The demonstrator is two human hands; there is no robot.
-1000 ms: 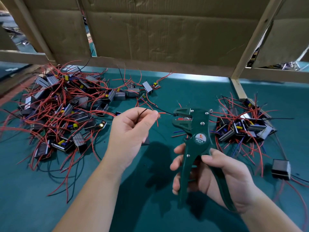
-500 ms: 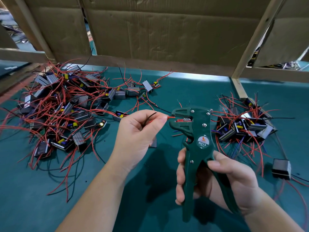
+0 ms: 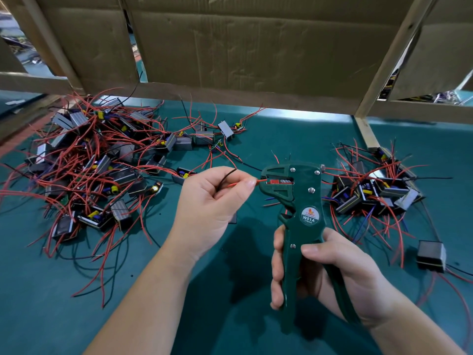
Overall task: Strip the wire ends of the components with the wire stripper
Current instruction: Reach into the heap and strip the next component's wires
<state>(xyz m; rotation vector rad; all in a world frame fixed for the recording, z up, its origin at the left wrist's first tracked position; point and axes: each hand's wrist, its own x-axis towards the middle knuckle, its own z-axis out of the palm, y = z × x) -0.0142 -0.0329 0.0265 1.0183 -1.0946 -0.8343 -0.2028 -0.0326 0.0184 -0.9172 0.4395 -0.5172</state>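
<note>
My right hand (image 3: pixel 330 272) grips the handles of a dark green wire stripper (image 3: pixel 297 201), held upright with its jaws pointing left. My left hand (image 3: pixel 207 203) pinches a red wire (image 3: pixel 261 180) between thumb and forefinger, and the wire's tip sits inside the stripper's jaws. A black wire (image 3: pixel 225 178) loops out of the same hand. The component these wires belong to is mostly hidden under my left hand, only a dark edge (image 3: pixel 233 218) showing.
A large heap of components with red and black wires (image 3: pixel 97 170) covers the left of the green table (image 3: pixel 76 303). A smaller heap (image 3: pixel 373 190) lies on the right, a single black component (image 3: pixel 431 255) beside it. Cardboard panels and wooden framing (image 3: pixel 243 47) close off the back.
The black wire was at the jaws a second ago; now the red wire is fed into them. Both hands have risen slightly and moved closer together.
</note>
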